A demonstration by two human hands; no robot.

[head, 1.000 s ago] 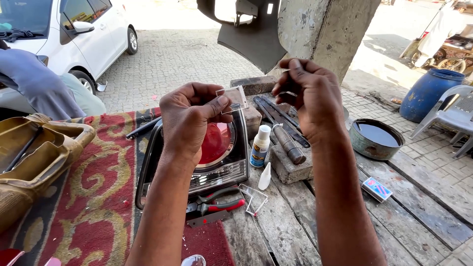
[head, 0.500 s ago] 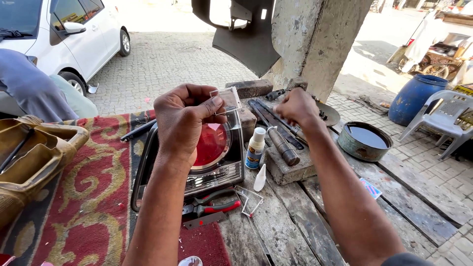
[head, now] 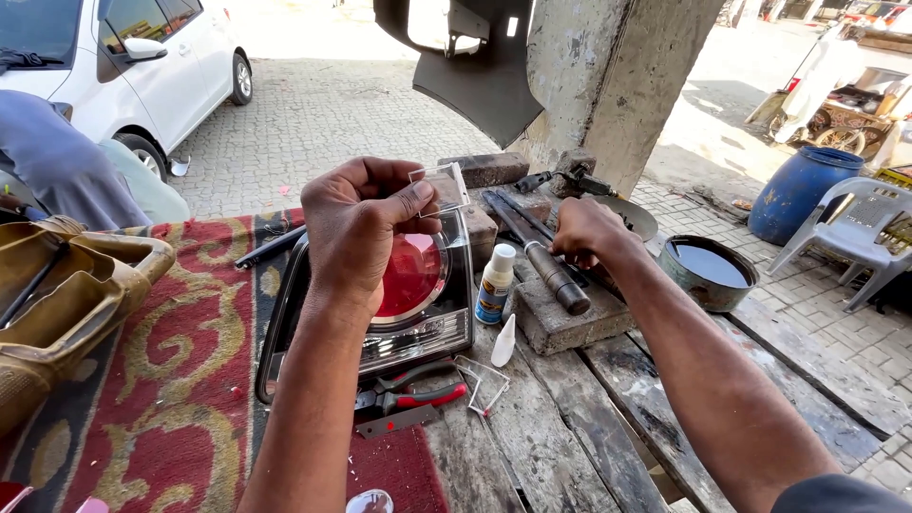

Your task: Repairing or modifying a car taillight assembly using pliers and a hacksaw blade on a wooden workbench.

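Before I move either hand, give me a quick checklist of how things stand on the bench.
1. Left hand pinches the clear plastic piece between thumb and fingers: ok.
2. Right hand rests on the tools by the metal rod; what it grips: cannot tell.
3. Glue bottle upright, cap lying off beside it: not ok.
4. Tail lamp lies flat on the rug: ok.
5. Pliers lie in front of the lamp, within reach: ok.
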